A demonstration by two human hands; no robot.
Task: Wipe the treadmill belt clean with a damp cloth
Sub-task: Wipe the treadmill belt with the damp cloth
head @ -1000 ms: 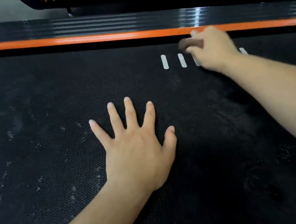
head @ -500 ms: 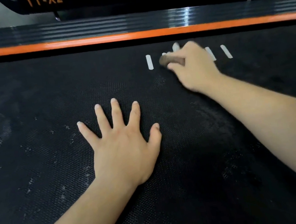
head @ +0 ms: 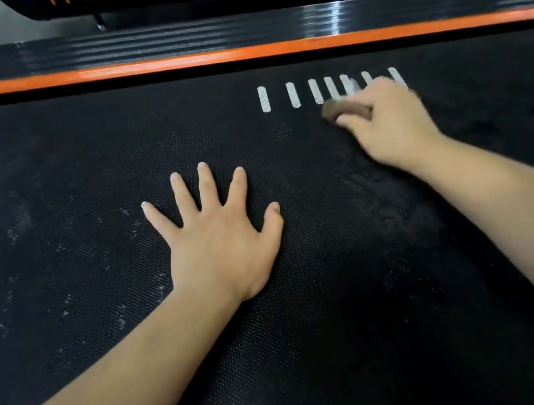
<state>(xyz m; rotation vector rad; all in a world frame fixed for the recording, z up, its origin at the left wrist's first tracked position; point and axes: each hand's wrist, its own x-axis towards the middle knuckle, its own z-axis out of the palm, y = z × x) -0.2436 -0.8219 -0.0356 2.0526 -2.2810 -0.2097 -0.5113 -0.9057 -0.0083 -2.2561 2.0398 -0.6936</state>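
Presses left hand (head: pixel 220 244) flat on the belt (head: pixel 50 200), fingers straight and spread. Grips a brown cloth (head: pixel 342 110) in right hand (head: pixel 388 121), fingers curled round it, just below white stripes (head: pixel 293 95).

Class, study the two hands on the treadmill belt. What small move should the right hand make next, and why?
Probably draw the cloth leftward along the white stripes. The right hand grips it at the stripes' right end, the left hand lies flat on the belt, and pale specks show further left.
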